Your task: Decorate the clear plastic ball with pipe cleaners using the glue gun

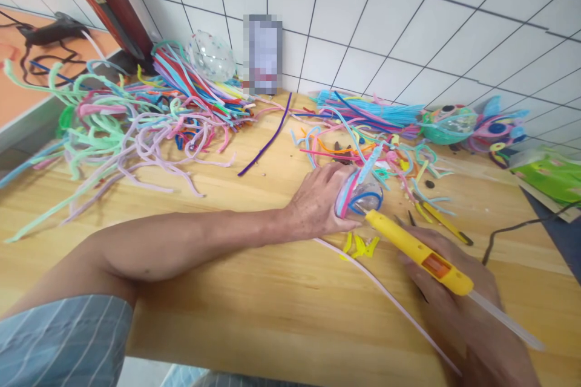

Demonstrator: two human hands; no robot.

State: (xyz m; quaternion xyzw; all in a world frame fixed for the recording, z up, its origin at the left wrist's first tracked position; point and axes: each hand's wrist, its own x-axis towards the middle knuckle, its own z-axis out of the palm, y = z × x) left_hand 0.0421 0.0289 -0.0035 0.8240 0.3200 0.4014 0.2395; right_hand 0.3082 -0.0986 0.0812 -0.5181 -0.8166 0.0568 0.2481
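Note:
My left hand point(318, 201) is closed around a clear plastic ball point(374, 188) banded with pink, light blue and lilac pipe cleaners. A blue pipe cleaner loop point(358, 198) curves over the ball's near side. Gripped in my right hand point(456, 309) is a yellow hot glue gun point(399, 236), its nozzle at or very near that blue loop. From the gun's rear end sticks a translucent glue stick point(508, 321). Below the ball lie small yellow cut pieces point(361, 246) and one long pale pink pipe cleaner point(385, 291). My right fingers are partly hidden behind the gun.
Pipe cleaners in a tangled heap point(118, 127) cover the left side. Another clear ball point(212, 55) rests behind them. A blue bundle point(376, 115), decorated balls point(449, 124) and a yellow-handled cutter point(447, 224) lie right. A dark cord point(512, 227) crosses the right edge.

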